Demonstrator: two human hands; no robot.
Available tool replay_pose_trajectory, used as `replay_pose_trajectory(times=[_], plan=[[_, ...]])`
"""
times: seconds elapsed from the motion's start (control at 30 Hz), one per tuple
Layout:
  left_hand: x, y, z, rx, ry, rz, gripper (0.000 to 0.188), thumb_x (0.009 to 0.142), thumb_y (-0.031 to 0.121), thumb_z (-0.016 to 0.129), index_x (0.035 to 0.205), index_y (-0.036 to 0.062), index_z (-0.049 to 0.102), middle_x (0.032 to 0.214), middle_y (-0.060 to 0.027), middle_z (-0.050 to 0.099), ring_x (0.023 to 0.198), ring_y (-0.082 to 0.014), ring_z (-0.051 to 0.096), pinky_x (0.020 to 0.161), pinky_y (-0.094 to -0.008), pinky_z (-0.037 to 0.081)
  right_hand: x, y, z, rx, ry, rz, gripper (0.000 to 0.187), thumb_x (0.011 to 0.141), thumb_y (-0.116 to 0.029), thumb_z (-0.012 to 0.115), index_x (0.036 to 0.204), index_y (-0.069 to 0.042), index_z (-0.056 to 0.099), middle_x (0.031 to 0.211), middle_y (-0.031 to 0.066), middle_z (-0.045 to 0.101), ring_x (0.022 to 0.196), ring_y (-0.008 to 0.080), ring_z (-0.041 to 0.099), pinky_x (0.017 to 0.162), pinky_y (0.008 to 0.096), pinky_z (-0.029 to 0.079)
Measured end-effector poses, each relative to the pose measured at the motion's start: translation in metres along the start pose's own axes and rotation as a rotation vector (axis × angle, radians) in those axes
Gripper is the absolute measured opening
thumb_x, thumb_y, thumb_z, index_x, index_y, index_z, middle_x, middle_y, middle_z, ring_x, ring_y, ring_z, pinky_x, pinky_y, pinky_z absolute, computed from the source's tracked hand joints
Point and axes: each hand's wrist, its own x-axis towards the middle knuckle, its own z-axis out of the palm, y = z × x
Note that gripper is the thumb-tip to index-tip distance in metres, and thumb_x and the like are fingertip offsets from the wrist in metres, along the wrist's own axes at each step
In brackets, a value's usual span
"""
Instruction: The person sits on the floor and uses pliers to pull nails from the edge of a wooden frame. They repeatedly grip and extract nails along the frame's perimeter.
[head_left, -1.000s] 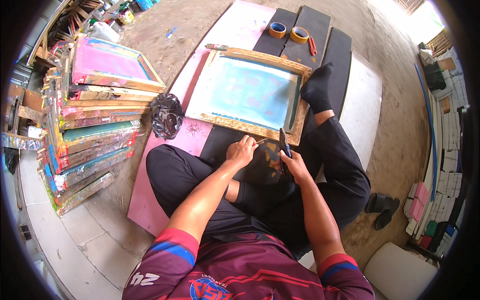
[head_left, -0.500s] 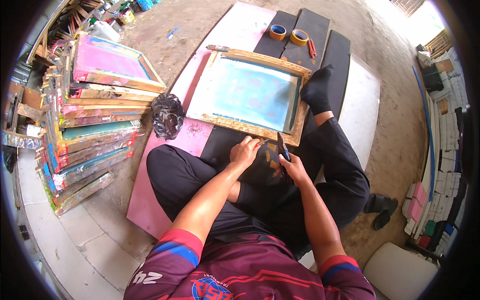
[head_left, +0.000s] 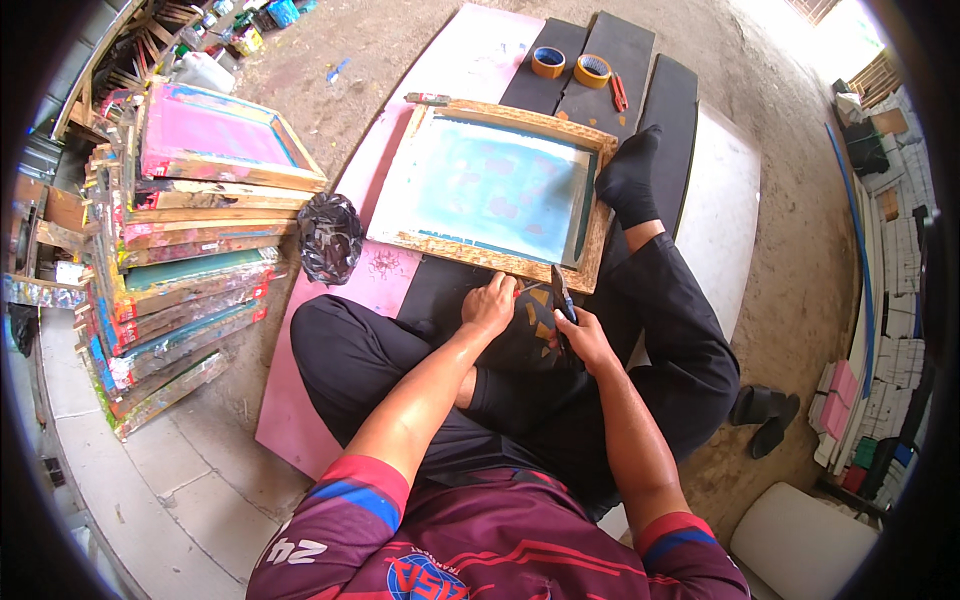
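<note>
Now slightly farther back, right hand point(head_left: 588, 342) around pliers point(head_left: 561, 294); left hand point(head_left: 489, 305) around perhaps a thin tool point(head_left: 527, 288).

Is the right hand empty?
No, the right hand holds a dark pliers-like tool whose tip points up toward the near edge of the wooden frame.

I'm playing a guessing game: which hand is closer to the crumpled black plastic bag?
Left. The left hand is to the right of the black plastic bag; the right hand is farther right, beyond the left one.
</note>
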Motion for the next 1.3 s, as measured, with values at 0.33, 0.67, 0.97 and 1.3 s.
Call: replay_pose_trajectory(times=[0.33, 0.67, 0.97, 1.3], plan=[[0.001, -0.059, -0.069, -0.299, 0.372, -0.439, 0.021, 0.096, 0.03, 0.069, 0.097, 0.0086, 0.066, 0.088, -0.0133, 0.07, 0.083, -0.0351, 0.069, 0.073, -0.0455, 0.053, 0.005, -0.007, 0.017, 0.041, -0.081, 0.136, 0.033, 0.105, -0.032, 0.059, 0.114, 0.001, 0.06, 0.094, 0.0108, 0.07, 0.075, 0.0195, 0.069, 0.067, 0.0344, 0.057], [0.017, -0.174, -0.098, -0.973, 0.805, -1.208, 0.023, 0.096, 0.018, 0.067, 0.081, 0.0042, 0.056, 0.068, -0.0053, 0.062, 0.048, -0.0144, 0.054, 0.043, -0.0348, 0.04, 0.002, -0.018, 0.013, -0.074, -0.15, 0.155, 0.036, 0.105, -0.038, 0.057, 0.113, -0.002, 0.06, 0.098, 0.0108, 0.071, 0.08, 0.0191, 0.071, 0.062, 0.033, 0.053], [0.007, -0.093, -0.081, -1.167, 0.554, -1.064, 0.016, 0.098, 0.021, 0.067, 0.093, 0.0074, 0.062, 0.072, -0.0026, 0.057, 0.039, -0.0118, 0.047, 0.033, -0.0283, 0.033, 0.009, -0.039, 0.018, -0.134, -0.186, 0.276, 0.049, 0.101, -0.044, 0.062, 0.114, 0.004, 0.061, 0.098, 0.0135, 0.071, 0.079, 0.0205, 0.071, 0.064, 0.0375, 0.054], [-0.004, -0.071, -0.064, -1.145, 0.405, -0.963, 0.016, 0.099, 0.022, 0.066, 0.099, 0.006, 0.065, 0.078, -0.0013, 0.057, 0.04, -0.0093, 0.045, 0.035, -0.0272, 0.033, 0.02, -0.041, 0.024, -0.191, -0.244, 0.273, 0.049, 0.102, -0.045, 0.062, 0.117, 0.002, 0.059, 0.097, 0.0141, 0.072, 0.08, 0.022, 0.072, 0.064, 0.0387, 0.056]])
